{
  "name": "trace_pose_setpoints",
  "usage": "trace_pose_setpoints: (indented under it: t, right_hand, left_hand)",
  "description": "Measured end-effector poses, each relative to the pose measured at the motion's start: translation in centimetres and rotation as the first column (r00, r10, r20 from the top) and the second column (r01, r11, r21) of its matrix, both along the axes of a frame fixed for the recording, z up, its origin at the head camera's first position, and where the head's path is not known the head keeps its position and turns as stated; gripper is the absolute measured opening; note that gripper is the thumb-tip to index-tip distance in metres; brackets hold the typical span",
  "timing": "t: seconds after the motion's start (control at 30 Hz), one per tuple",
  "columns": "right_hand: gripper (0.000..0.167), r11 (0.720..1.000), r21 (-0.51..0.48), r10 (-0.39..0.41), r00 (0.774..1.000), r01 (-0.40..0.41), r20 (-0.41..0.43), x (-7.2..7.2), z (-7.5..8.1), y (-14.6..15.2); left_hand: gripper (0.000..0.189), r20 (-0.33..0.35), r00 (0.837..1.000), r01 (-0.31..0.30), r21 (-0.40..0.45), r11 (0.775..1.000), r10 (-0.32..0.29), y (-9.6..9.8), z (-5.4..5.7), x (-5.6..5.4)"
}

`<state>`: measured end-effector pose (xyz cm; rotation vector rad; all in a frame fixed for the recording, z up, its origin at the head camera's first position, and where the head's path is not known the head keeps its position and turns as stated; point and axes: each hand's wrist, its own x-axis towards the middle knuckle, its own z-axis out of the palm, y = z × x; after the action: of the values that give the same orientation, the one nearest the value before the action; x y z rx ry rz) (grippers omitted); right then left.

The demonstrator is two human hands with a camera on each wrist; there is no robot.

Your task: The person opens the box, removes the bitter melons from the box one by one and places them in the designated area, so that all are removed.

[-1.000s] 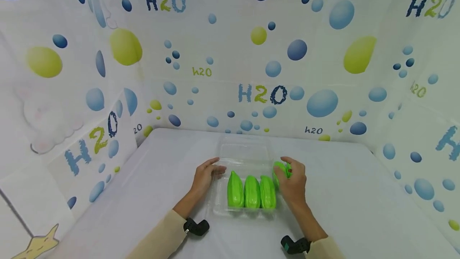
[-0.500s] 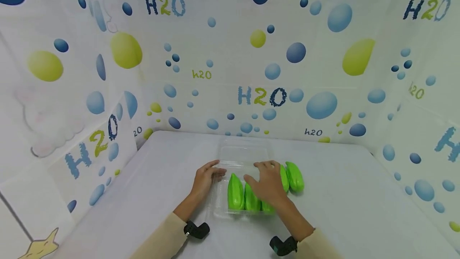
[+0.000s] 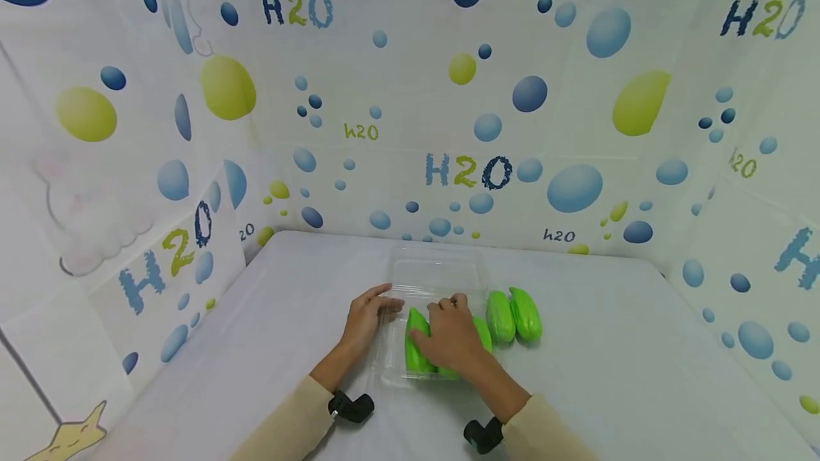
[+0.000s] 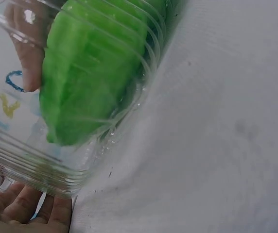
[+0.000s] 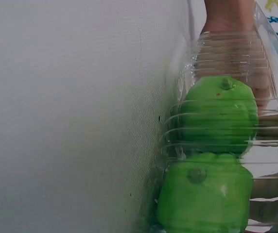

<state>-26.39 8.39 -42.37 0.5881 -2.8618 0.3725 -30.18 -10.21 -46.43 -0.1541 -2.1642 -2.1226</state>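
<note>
Three elongated, ribbed, bright green fruits lie side by side in a clear plastic container (image 3: 397,378) with its lid folded back. The left fruit (image 3: 417,326) shows beside my right hand (image 3: 453,336), which is over the row and largely hides the middle one. In the left wrist view my right thumb (image 4: 31,65) reaches the left fruit; contact by the other fingers is hidden. My left hand (image 3: 365,319) grips the container's left side, its fingers (image 4: 25,204) outside the wall. The right wrist view shows fruit ends (image 5: 204,194) through the ridged plastic.
Two more green fruits (image 3: 527,315) lie on the white tabletop (image 3: 615,347) just right of the container. The clear lid (image 3: 437,269) lies flat behind it. A printed wall covering (image 3: 384,91) with bubbles and H2O lettering stands behind and at both sides.
My right hand let go of the fruits outside the container on the right and moved left over the row inside. Those two fruits now lie uncovered. My left hand stays at the container's side.
</note>
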Motion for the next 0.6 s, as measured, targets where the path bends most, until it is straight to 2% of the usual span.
trace_pose_setpoints:
  t: [0.13,0.33,0.43,0.6]
  right_hand:
    - [0.063,0.999,0.052,-0.001,1.0,0.001,-0.002,0.1,0.0,-0.6]
    - [0.059,0.999,0.04,-0.014,1.0,0.012,0.027,0.3,-0.1,-1.8]
    - [0.057,0.998,0.064,-0.015,0.998,0.011,0.062,0.3,-0.5,-2.4]
    - [0.051,0.995,0.099,0.002,0.998,-0.008,0.062,0.2,-0.7,-2.9]
  left_hand:
    - [0.043,-0.002,1.0,0.005,0.014,1.0,-0.005,0.1,0.1,0.0]
    - [0.042,0.001,1.0,-0.016,0.0,1.0,0.016,0.1,0.0,-0.1]
    - [0.042,-0.01,1.0,-0.016,-0.02,1.0,0.015,0.1,0.0,0.0]
    - [0.043,-0.009,1.0,-0.016,-0.025,1.0,0.016,0.0,0.0,0.0]
